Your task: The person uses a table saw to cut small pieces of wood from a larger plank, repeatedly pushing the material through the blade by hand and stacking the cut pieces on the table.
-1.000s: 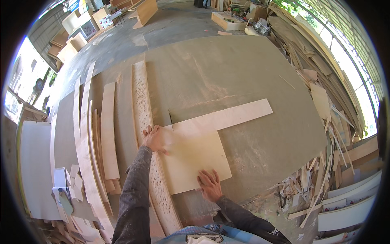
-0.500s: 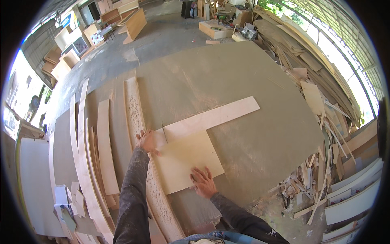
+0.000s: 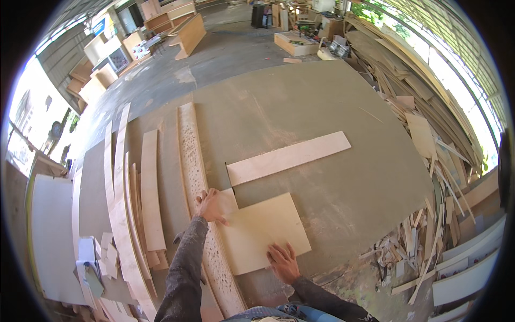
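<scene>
A square pale wooden panel [image 3: 263, 228] lies flat against the right side of a long speckled wooden rail [image 3: 191, 145]. My right hand [image 3: 283, 262] rests on the panel's near right part, fingers spread. My left hand [image 3: 210, 205] lies at the rail, fingers over its edge and thumb toward the panel. Partly under the left hand is a short pale wood piece [image 3: 227, 200], touching the panel's far edge. Beyond it lies a longer pale board [image 3: 289, 158], apart from the panel. A thin dark upright edge [image 3: 227, 174] shows at the board's left end; its kind is unclear.
Long wooden strips [image 3: 152, 193] lie left of the rail on the broad brownish work surface [image 3: 322, 96]. Offcuts [image 3: 410, 241] heap at the right, below stacked boards [image 3: 429, 80]. A wooden box [image 3: 295, 44] and cabinet parts [image 3: 188, 35] stand farther off on the floor.
The panel and short wood piece have slid toward me along the rail with both hands. A gap now separates the panel from the longer board. The whole view has shifted slightly.
</scene>
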Demonstrator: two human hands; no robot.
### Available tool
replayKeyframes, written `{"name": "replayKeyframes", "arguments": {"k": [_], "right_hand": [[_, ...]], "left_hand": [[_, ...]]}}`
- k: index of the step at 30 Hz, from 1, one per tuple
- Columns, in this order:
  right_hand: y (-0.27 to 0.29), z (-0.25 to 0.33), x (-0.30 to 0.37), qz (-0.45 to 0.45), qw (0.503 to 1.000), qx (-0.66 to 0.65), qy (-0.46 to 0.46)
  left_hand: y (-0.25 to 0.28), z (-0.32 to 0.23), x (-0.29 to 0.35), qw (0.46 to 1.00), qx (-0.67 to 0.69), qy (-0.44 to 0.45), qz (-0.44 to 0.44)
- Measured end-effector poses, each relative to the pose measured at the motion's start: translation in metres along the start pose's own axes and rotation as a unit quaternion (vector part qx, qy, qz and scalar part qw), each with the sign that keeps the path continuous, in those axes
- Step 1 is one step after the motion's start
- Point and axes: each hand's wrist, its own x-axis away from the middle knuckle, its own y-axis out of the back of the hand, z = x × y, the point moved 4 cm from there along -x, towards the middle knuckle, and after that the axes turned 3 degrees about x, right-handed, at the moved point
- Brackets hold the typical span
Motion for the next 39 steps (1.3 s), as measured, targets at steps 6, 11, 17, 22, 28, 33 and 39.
{"name": "replayKeyframes", "arguments": {"k": [6, 11, 17, 22, 28, 33, 39], "right_hand": [[0.004, 0.025, 0.046, 0.000, 1.000, -0.010, 0.013], [0.041, 0.009, 0.013, 0.028, 0.995, -0.063, 0.070], [0.035, -0.062, -0.040, -0.024, 0.988, -0.094, 0.120], [0.064, -0.097, -0.087, -0.104, 0.989, -0.090, 0.047], [0.053, -0.186, -0.170, -0.152, 0.985, -0.049, -0.065], [0.063, -0.222, -0.289, -0.019, 0.990, 0.109, -0.087], [0.071, -0.226, -0.335, 0.117, 0.973, 0.183, -0.077]], "left_hand": [[-0.014, -0.006, 0.066, 0.985, 0.088, 0.061, -0.133], [0.004, 0.001, 0.088, 0.934, 0.240, 0.078, -0.252], [0.046, 0.107, 0.231, 0.585, 0.616, 0.218, -0.480], [0.061, 0.207, 0.340, 0.349, 0.624, 0.272, -0.644], [0.013, 0.130, 0.284, 0.590, 0.583, 0.298, -0.472], [-0.034, 0.047, 0.261, 0.632, 0.604, 0.275, -0.400], [-0.049, 0.021, 0.289, 0.657, 0.577, 0.284, -0.393]]}}
